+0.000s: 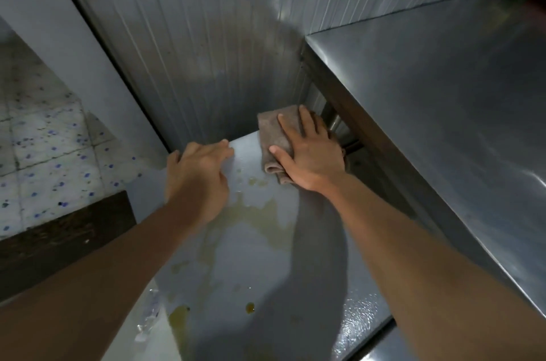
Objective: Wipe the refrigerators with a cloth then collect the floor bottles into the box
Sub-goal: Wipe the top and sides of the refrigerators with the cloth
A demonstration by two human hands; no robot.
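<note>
My right hand (307, 154) lies flat and spread on the cloth (273, 139), pressing it down at the far corner of the refrigerator top (254, 257), close to the ribbed metal wall (206, 35) behind. The fingers are open, not closed around anything; the palm alone pins the cloth. It is a brownish, folded rag, soft and limp, and I judge it light and easy to bunch, so a flat palm over the middle of the fold should drive it better than a pinch at an edge, which would let it unfold and drag. My left hand (198, 174) is empty, its fingers loosely curled over the far left edge of the same top, bracing me. The top is pale, smooth and hard, with a dull sheen; yellowish-brown stains (251, 219) spread across its middle, and a darker drop (250, 307) sits nearer to me beside another smear. Near the front left corner something wet or glassy glints, too blurred to name. I expect the wet patches to be slippery under the cloth and the dried rims to need firmer pressure. To my right stands a taller stainless steel counter (443, 94), brushed and reflective, with a sharp folded edge. The speckled tile floor (44, 139) shows at left; no bottles or box are visible.
</note>
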